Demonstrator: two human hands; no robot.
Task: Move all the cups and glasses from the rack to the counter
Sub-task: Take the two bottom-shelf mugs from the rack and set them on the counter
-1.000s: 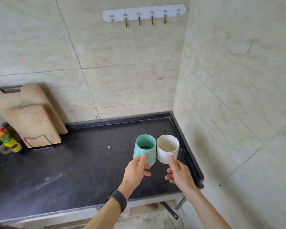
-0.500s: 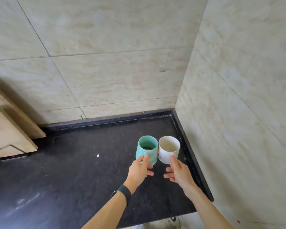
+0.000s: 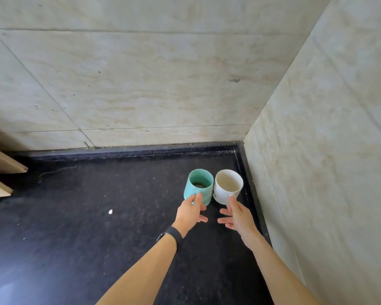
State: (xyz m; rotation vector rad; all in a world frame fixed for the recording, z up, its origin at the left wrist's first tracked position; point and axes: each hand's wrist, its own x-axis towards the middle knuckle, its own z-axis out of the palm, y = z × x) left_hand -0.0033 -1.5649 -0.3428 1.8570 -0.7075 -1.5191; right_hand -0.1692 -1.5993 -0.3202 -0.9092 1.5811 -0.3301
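A teal mug [image 3: 200,184] and a white mug [image 3: 227,185] hang side by side over the black counter [image 3: 97,238], close to its back right corner. My left hand [image 3: 190,213] pinches the teal mug's handle, thumb on top. My right hand [image 3: 238,215] pinches the white mug's handle the same way, its other fingers spread below. Both mugs tip slightly away from me, and the two touch or nearly touch. The teal mug has something dark at its bottom. I cannot tell whether either mug rests on the counter. No rack is in view.
Tiled walls [image 3: 163,84] close the counter at the back and right, with a raised black rim [image 3: 252,194] along them. Wooden cutting boards [image 3: 0,170] lean at the far left. A small white speck [image 3: 110,211] lies on the counter.
Both hands have carried the mugs forward and lower toward the counter's back right corner. The view has moved in closer, so the wall hooks and bottles have left the frame.
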